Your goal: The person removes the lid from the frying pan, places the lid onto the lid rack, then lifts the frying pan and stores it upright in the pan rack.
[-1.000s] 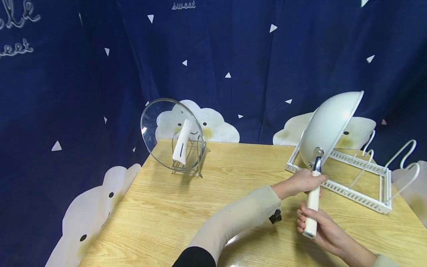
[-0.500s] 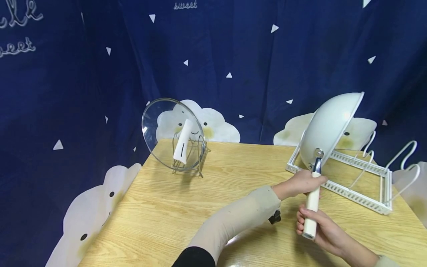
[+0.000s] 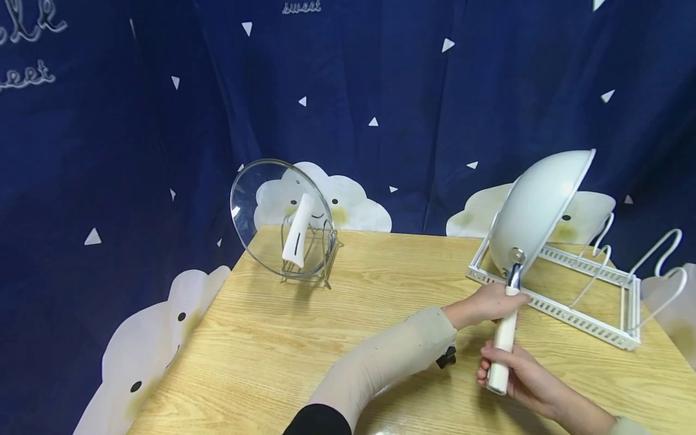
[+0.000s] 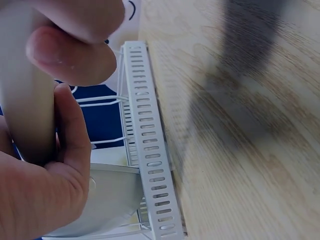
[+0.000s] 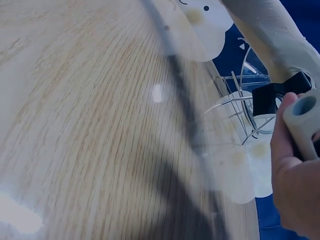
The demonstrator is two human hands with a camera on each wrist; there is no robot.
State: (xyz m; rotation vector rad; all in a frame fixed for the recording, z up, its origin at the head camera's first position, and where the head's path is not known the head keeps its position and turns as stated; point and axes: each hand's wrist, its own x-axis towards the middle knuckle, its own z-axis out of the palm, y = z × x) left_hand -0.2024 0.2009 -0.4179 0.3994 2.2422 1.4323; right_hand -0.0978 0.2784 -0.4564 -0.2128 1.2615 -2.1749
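Observation:
A white wok stands tilted on its side in a white slotted rack, its cream handle pointing toward me. My left hand grips the handle near its metal neck. Lower down, my right hand curls round the handle close to its end. In the left wrist view, the left fingers wrap the handle, and the wok overlaps the rack. The right wrist view shows the hollow handle end in the right hand.
A glass lid with a white handle leans in a small wire stand at the back left of the wooden table. White wire dividers rise from the rack's right part. A dark blue curtain hangs behind.
The wok's handle end has shifted slightly left and down, with both hands moving along with it. The wok stays in the rack, and the lid has not moved.

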